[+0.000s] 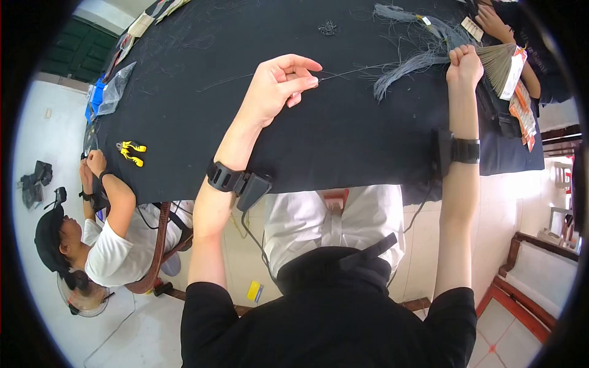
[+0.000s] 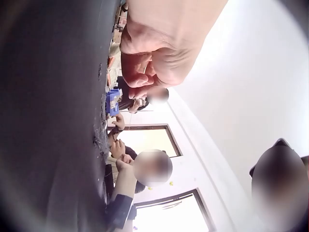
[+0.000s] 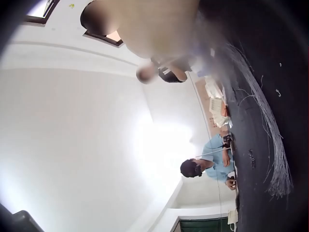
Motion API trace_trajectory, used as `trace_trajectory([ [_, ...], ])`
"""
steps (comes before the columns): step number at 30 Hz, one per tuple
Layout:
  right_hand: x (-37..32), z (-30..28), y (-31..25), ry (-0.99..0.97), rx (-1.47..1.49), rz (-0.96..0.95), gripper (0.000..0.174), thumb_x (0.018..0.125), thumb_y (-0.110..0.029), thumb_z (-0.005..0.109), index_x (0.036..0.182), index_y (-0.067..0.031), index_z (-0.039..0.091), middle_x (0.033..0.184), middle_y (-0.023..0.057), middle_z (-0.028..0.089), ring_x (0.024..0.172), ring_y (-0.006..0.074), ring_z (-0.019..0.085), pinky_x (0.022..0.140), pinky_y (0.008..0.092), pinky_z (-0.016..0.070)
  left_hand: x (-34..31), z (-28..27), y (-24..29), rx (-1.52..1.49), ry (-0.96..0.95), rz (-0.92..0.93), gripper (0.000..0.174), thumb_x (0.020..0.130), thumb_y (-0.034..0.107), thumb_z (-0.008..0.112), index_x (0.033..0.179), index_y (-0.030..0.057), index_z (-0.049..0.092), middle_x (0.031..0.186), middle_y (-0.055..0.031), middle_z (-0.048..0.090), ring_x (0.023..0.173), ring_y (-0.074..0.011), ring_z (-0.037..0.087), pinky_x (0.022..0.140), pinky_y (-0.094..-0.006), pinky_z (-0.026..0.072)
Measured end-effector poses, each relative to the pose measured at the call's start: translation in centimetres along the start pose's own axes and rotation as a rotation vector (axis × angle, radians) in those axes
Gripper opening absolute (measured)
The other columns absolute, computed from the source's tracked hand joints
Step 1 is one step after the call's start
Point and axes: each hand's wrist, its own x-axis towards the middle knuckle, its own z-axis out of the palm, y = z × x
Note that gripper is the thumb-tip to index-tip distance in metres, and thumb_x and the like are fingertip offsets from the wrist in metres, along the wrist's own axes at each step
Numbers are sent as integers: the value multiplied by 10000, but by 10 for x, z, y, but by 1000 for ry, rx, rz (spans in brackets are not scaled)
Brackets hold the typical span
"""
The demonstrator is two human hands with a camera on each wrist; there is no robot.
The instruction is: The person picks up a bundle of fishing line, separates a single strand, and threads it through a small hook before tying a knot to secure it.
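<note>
My left hand [image 1: 276, 86] is raised over the black table cover, its thumb and index finger pinching a thin fishing line [image 1: 350, 72]. At those fingertips there is a tiny dark piece, too small to make out. The line runs right, over the loose ends of a grey bundle of line [image 1: 411, 64], toward my right hand [image 1: 464, 66]. That hand is curled into a fist around the line, beside a fanned stack of cards [image 1: 500, 67]. In the left wrist view the curled left fingers [image 2: 137, 72] show; the right wrist view blurs the right hand.
Yellow-handled pliers [image 1: 132, 152] lie at the left of the table [image 1: 368, 147]. A small dark clump [image 1: 328, 27] sits at the far side. A clear plastic bag [image 1: 116, 89] lies on the left edge. One person [image 1: 110, 239] sits left; another person's hand [image 1: 494, 24] is beyond the cards.
</note>
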Motion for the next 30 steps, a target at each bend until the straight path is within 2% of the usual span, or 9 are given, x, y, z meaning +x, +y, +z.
trace_trajectory([
  [2,-1,-3,8,-7,21,-7,101,861,-65,446,782,-7,422,666,49,453,488,85,368,406,244,330,-1,-3,1,20,38,8,182,798,44,615,975,6,611,763,-47,608,498,-34,459,429,-143,350],
  [6,-25,32,2,287,-175,-95,122,869,-75,439,954,13,439,795,97,545,573,115,466,474,240,411,-1,-36,18,288,226,-136,193,779,62,642,957,-4,608,729,-27,604,500,-17,446,419,-141,325],
  [9,-24,33,2,319,-273,-138,173,866,-73,446,1014,17,426,881,117,559,637,127,500,517,233,432,-1,-94,9,758,453,-112,156,769,103,643,898,16,640,772,-58,651,617,-77,548,545,-214,420],
  [11,-26,33,6,298,-281,-114,175,845,-45,448,1011,10,435,910,115,554,670,124,510,539,225,434,-5,-140,-6,792,524,-121,139,728,105,656,836,20,672,778,-101,674,713,-154,636,643,-268,483],
  [15,-27,31,11,262,-285,-80,214,810,-18,468,1021,9,442,878,92,543,652,108,503,527,212,419,-17,-209,-41,941,609,-222,138,737,119,630,833,35,681,793,-103,675,778,-191,644,719,-297,478],
  [21,-28,30,19,96,-499,86,211,775,-35,518,981,9,528,821,56,551,650,99,498,532,218,397,-19,-194,-34,1266,806,-276,206,808,189,553,864,30,671,931,-176,630,886,-292,605,768,-383,473],
  [25,-39,34,28,-209,-865,-57,271,757,-170,615,952,17,603,885,108,617,813,172,578,730,280,449,-12,-158,-15,1574,903,-202,266,853,235,517,950,26,650,1050,-181,567,986,-330,545,829,-410,445],
  [27,-42,33,34,-398,-1107,-221,323,729,-231,656,925,23,620,894,152,630,869,226,602,779,314,454,-7,-128,5,1499,850,-53,280,842,246,547,971,15,638,1051,-170,570,971,-300,552,824,-388,448],
  [30,-47,34,36,-581,-1245,-267,311,727,-238,664,892,24,630,816,147,642,771,242,619,708,328,468,8,-86,23,926,483,86,295,825,260,587,982,14,632,1027,-139,575,892,-229,592,782,-320,463],
])
